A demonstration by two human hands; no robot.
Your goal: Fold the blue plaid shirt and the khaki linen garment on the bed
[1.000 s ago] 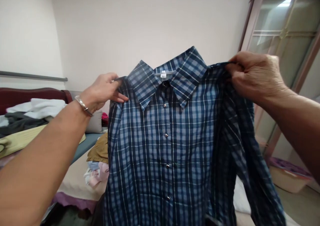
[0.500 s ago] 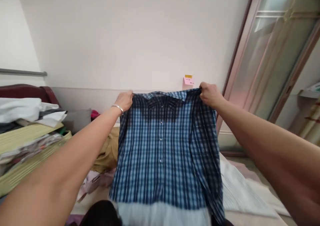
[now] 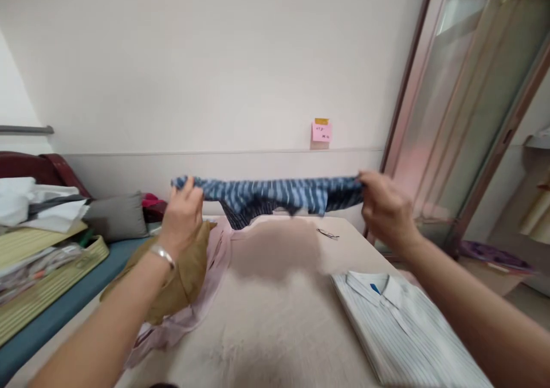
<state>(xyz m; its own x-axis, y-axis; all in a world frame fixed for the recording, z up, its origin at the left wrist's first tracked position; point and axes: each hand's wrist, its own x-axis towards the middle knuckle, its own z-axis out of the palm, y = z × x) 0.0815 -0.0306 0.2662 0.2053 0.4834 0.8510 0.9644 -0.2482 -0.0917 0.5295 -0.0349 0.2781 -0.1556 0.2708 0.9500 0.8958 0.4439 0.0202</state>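
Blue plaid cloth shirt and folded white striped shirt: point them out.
Blue plaid cloth shirt (image 3: 279, 192), head view: middle of its visible fabric.
Folded white striped shirt (image 3: 410, 330), head view: middle of its front.

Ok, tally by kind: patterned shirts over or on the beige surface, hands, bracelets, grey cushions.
Patterned shirts: 2 (blue-and-navy fabric shirt, folded white striped fabric shirt)
Hands: 2 (left hand, right hand)
Bracelets: 1 (silver metal bracelet)
Grey cushions: 1 (grey fabric cushion)
Total: 6

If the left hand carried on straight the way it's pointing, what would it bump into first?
Probably the pale wall ahead. The left hand grips one end of the blue plaid shirt; how far off the wall stands is unclear.
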